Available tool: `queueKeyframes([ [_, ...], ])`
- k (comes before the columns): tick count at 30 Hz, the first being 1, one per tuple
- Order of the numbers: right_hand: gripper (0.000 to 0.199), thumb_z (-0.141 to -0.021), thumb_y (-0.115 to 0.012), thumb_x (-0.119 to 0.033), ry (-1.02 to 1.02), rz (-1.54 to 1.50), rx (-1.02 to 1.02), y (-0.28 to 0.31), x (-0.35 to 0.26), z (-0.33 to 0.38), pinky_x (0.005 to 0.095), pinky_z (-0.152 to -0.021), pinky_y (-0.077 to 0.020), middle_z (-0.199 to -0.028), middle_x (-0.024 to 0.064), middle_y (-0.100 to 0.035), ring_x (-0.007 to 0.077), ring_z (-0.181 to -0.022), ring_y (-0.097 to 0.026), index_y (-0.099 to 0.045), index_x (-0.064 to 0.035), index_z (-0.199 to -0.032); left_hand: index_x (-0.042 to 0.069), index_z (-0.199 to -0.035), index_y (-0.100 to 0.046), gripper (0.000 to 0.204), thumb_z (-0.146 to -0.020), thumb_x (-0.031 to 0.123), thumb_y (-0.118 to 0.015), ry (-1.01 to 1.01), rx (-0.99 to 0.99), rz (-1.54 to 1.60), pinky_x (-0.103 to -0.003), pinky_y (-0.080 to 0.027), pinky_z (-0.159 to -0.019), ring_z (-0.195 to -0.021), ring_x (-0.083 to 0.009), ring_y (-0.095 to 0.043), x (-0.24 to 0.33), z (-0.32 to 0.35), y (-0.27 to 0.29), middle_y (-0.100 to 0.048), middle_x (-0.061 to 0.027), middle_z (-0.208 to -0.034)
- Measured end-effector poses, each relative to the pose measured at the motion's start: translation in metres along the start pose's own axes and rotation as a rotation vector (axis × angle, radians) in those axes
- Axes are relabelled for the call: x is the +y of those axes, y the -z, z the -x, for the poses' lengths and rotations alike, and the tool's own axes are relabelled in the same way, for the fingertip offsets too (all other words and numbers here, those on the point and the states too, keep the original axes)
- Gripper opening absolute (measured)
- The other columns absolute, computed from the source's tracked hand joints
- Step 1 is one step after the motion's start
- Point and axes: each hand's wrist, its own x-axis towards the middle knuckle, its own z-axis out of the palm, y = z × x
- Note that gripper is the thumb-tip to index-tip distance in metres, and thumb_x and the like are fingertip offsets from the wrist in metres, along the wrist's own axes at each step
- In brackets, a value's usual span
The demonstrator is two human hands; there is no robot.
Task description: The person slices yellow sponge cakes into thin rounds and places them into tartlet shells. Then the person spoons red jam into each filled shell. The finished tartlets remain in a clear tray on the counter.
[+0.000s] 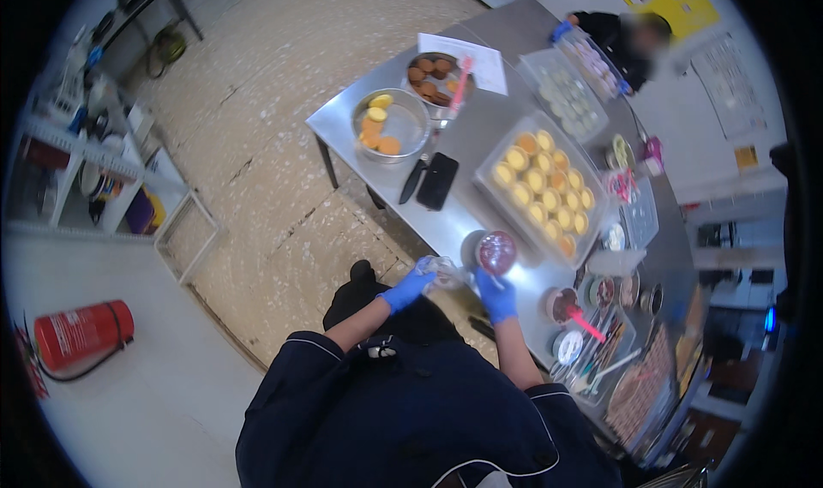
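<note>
A worn beige floor [266, 77] fills the upper left; white shelving [94, 162] stands at the left edge, a red fire extinguisher [81, 334] lower left, and a steel surface [343, 124] runs diagonally right.

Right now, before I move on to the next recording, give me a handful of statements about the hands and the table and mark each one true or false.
1. Both hands wear blue gloves: the left hand and the right hand. True.
2. The hands hold a clear plastic piece between them at the edge of the steel table. True.
3. The tray of yellow rounds lies on the floor. False: it lies on the table.
4. The red fire extinguisher stands on the table. False: it lies on the floor, to the left.
5. A round container of dark red filling sits just beyond the right hand. True.
</note>
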Motion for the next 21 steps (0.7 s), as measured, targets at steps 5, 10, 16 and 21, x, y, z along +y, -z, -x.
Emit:
queueKeyframes([
  [5, 0.052, -0.082, -0.038, -0.008, -0.191, -0.293, 0.162, -0.002, -0.028, -0.003, 0.0305, -0.101, -0.0331, -0.126, 0.0219, -0.042, 0.0262, -0.116, -0.044, -0.029, 0.0128, -0.128, 0.005, -0.130, -0.031, 0.046, -0.088, 0.013, -0.049, -0.285, -0.028, -0.425, -0.031, -0.049, -0.082, -0.106, -0.0198, -0.052, 0.016, 0.036, 0.037, -0.046, -0.0107, -0.120],
  [10, 0.051, -0.075, -0.042, -0.005, -0.165, -0.296, 0.256, 0.040, -0.036, 0.013, 0.0332, -0.099, -0.0354, -0.123, 0.0192, -0.048, 0.0290, -0.117, -0.044, -0.039, 0.0089, -0.124, 0.002, -0.126, -0.037, 0.043, -0.085, 0.012, -0.046, 0.035, 0.385, 0.143, -0.029, -0.048, -0.083, -0.101, -0.0214, -0.056, -0.004, 0.073, 0.110, -0.052, -0.0124, -0.116],
  [16, 0.034, -0.078, -0.042, -0.003, -0.054, -0.136, 0.460, 0.114, -0.018, 0.038, 0.0366, -0.092, -0.0421, -0.113, 0.0107, -0.056, 0.0239, -0.107, -0.052, -0.051, 0.0007, -0.111, -0.001, -0.111, -0.052, 0.037, -0.075, 0.001, -0.043, -0.036, 0.568, 0.209, -0.031, -0.052, -0.074, -0.084, -0.0221, -0.063, -0.047, 0.020, 0.202, -0.063, -0.0120, -0.093],
  [21, 0.022, -0.083, -0.041, -0.007, -0.125, -0.252, -0.165, 0.162, 0.007, 0.084, 0.0324, -0.087, -0.0408, -0.105, 0.0027, -0.058, 0.0183, -0.099, -0.053, -0.055, -0.0074, -0.101, 0.001, -0.109, -0.054, 0.035, -0.075, -0.001, -0.046, 0.255, 0.781, -0.093, -0.029, -0.052, -0.069, -0.074, -0.0199, -0.063, -0.037, -0.085, 0.248, -0.065, -0.0074, -0.083],
])
